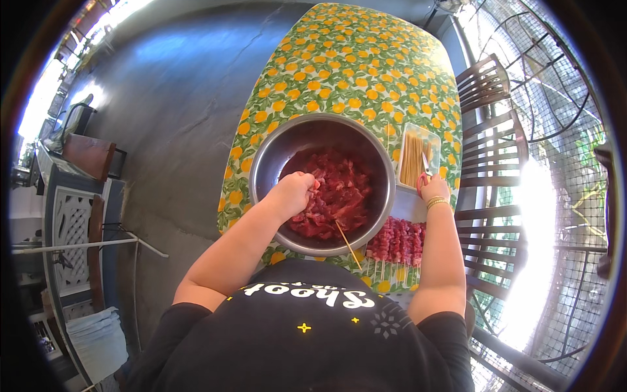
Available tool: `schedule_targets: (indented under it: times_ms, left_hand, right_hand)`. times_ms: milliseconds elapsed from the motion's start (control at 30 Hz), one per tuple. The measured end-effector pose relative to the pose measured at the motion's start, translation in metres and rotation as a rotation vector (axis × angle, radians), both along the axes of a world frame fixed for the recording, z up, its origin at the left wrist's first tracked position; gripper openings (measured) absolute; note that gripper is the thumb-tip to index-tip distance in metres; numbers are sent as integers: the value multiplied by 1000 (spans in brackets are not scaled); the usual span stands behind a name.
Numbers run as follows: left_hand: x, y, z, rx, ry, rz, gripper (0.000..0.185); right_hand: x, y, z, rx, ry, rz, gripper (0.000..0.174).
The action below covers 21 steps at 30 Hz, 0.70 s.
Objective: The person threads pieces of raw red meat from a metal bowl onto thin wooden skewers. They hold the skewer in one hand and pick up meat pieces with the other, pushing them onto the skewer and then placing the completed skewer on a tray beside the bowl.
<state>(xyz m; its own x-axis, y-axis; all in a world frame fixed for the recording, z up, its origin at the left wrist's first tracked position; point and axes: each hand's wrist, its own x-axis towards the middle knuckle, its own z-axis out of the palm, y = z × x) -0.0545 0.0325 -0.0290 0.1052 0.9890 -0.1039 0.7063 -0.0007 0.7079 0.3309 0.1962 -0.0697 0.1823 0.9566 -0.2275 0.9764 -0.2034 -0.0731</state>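
Observation:
A large stainless steel bowl (258,171) holds a pile of raw red meat pieces (343,191). Over its left part is my left hand (294,193), its fingers closed on a piece of the meat. A bamboo skewer (349,245) leans out over the bowl's near rim, its upper end at the meat. My right hand (435,188) grips the red handles of a pair of scissors (426,164), whose blades point away over a clear plastic container (407,131) of bamboo skewers (413,154). Several skewers threaded with meat (396,240) lie side by side right of the bowl, near my right forearm.
The table has a tablecloth (338,63) with an orange-fruit and green-leaf print. Slatted wooden chairs (494,147) stand along its right side, before wire mesh. At the left are a brown box-like object (87,156) and a light cloth (97,340) hanging from a frame.

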Motion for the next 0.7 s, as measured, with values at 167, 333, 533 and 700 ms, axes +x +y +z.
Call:
schedule_targets:
  times_ms: [167, 333, 533, 700]
  left_hand:
    - [-10, -5, -5, -116, 201, -162, 12]
    - [-6, 9, -24, -196, 57, -145, 10]
    - [2, 32, -43, -583, -1121, 82, 3]
    - [8, 34, -37, -724, -1739, 349, 13]
  right_hand:
    - [-43, -21, 45, 42, -190, 163, 37]
    - [-107, -126, 102, -247, 142, 536, 48]
    - [-136, -209, 96, -370, 272, 575, 30]
    - [-109, -223, 117, -213, 274, 470, 15]
